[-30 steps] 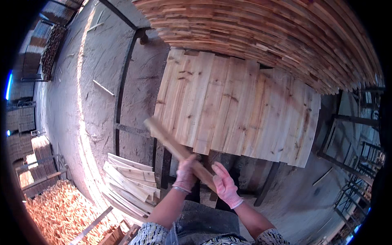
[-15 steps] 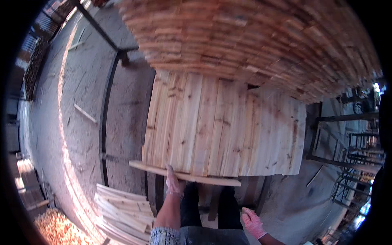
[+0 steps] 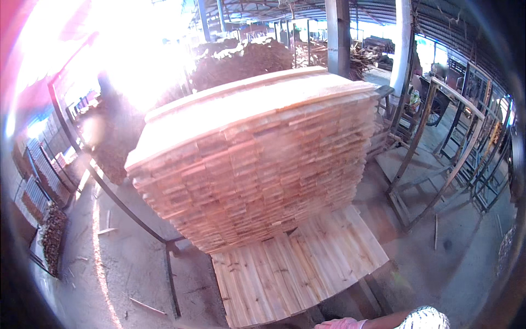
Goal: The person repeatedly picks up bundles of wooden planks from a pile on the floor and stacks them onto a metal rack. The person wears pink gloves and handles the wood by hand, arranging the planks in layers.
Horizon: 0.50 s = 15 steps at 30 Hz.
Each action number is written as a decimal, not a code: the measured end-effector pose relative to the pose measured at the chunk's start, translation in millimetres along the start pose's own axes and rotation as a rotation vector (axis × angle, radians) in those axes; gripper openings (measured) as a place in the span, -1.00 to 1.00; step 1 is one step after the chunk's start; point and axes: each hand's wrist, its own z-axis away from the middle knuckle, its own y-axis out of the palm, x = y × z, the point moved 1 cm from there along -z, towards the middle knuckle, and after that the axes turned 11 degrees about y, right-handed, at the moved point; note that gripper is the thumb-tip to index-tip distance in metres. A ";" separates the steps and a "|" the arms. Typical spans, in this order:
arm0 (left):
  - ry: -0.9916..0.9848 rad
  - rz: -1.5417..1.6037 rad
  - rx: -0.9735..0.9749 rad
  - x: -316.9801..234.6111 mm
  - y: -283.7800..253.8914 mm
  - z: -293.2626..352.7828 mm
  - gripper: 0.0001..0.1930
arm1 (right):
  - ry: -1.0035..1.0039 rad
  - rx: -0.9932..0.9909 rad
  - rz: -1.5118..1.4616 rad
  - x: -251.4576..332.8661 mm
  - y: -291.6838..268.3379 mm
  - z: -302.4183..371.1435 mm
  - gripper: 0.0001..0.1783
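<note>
My right hand (image 3: 342, 323), in a pinkish work glove, shows at the lower edge, cut off by the picture's rim. Its fingers are mostly hidden, and I see no board in it. It is nearest to the front ends of a low layer of pale boards (image 3: 290, 268) lying side by side. Behind that layer rises a tall stack of boards (image 3: 257, 170), their ends facing me and a bright flat top above. My left hand is out of view.
A dark metal rail (image 3: 118, 194) runs along the left. Upright metal frames (image 3: 433, 148) stand at the right, near a wheel (image 3: 436, 108). A grey post (image 3: 337, 38) rises behind the stack. Loose wood strips (image 3: 147, 306) lie on the floor. Strong sunlight washes out the upper left.
The view has tilted up, bringing the stack's top and the shed behind into sight. My left hand and the board it held have left the picture. My right hand is now at the lower edge.
</note>
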 end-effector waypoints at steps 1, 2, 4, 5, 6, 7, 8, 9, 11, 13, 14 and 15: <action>0.062 0.015 0.036 -12.8 19.7 13.0 -0.38 | 0.026 -0.017 -0.016 1.9 -11.2 4.7 -0.33; 0.160 0.033 0.075 -23.3 40.0 25.6 -0.38 | -0.085 -0.200 -0.165 6.8 -26.0 1.7 -0.31; 0.457 0.071 0.177 -41.2 87.6 45.4 -0.42 | 0.105 -0.024 -0.343 9.6 -69.5 1.1 -0.26; 0.621 0.090 0.233 -47.1 109.7 54.0 -0.44 | 0.116 -0.123 -0.335 14.8 -94.6 2.1 -0.33; 0.640 0.020 0.297 -50.9 127.4 65.7 -0.44 | 0.080 -0.239 -0.324 20.7 -122.7 1.2 -0.41; 0.660 -0.046 0.363 -51.2 143.1 74.6 -0.44 | 0.096 -0.219 -0.360 24.0 -152.9 -0.6 -0.38; 0.679 -0.110 0.425 -47.1 153.7 84.3 -0.43 | 0.042 -0.223 -0.400 28.5 -184.0 -3.6 -0.34; 0.669 -0.169 0.455 -39.4 161.0 92.5 -0.42 | -0.047 -0.253 -0.499 34.9 -213.0 -5.6 -0.35; 0.578 -0.252 0.399 -19.3 162.3 106.0 -0.47 | -0.332 -0.311 -0.857 48.4 -269.4 -6.7 -0.44; 0.554 -0.242 0.376 5.1 151.8 117.4 -0.48 | -0.564 -0.289 -1.246 55.5 -330.5 -7.2 -0.51; 0.528 -0.291 0.296 16.3 140.2 123.5 -0.47 | -0.536 -0.281 -1.190 56.7 -365.8 -8.7 -0.47; 0.498 -0.333 0.210 25.4 125.7 128.7 -0.45 | -0.530 -0.385 -1.126 61.1 -401.3 -14.0 -0.47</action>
